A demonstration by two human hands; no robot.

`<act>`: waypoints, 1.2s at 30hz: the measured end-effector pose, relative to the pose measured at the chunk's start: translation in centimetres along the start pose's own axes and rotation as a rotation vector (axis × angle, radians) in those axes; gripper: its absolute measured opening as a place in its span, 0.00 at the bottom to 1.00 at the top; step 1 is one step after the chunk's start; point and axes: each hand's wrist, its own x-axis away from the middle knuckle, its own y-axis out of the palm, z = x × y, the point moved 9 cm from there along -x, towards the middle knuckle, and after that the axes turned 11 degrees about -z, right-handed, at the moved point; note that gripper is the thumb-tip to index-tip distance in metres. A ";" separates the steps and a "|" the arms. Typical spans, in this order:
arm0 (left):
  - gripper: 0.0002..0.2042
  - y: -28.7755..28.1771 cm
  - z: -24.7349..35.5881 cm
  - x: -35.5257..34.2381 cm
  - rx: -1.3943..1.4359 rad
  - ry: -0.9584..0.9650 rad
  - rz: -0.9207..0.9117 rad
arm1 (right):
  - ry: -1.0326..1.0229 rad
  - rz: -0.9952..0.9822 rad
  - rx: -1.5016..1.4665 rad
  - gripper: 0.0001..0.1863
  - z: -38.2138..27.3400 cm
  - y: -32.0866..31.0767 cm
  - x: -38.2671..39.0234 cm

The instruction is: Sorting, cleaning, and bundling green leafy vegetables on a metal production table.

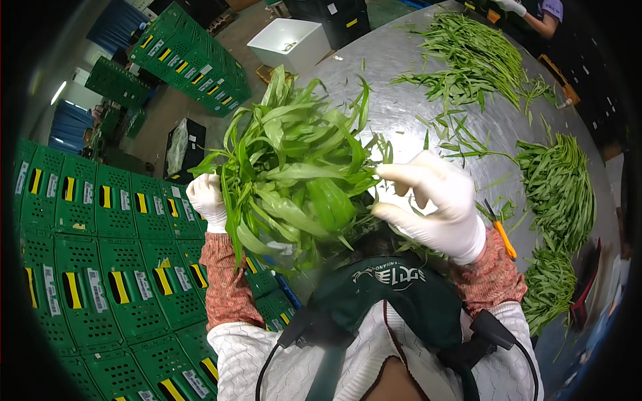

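A big bunch of leafy greens [294,167], which look like water spinach, fills the space in front of me. My left hand [207,198], in a white glove, is closed at the bunch's left side; leaves hide part of its grip. Gloved in white too, my right hand [438,200] is by the right edge of the leaves, thumb and fingers apart with nothing between them. Beside my right wrist is a cutting tool with an orange handle [506,239] and a dark, pointed blade; its full shape is partly hidden.
A metal table [374,73] carries heaps of the same greens [468,60], with more piled along its right side [558,194]. Green crates [100,267] stand stacked at my left. A white box [287,43] is beyond the table. Another person's arm [542,23] shows at far right.
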 end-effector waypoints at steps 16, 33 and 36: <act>0.10 0.0 -4.8 2.4 0.542 -0.334 0.080 | 0.261 0.152 0.074 0.07 3.6 -3.4 1.9; 0.15 -5.9 2.0 -2.0 0.236 0.217 0.173 | -0.220 0.073 0.471 0.07 0.5 0.9 -4.6; 0.15 -5.3 2.2 -1.8 0.255 0.209 0.172 | 0.202 0.318 -0.291 0.04 4.0 -4.5 -1.8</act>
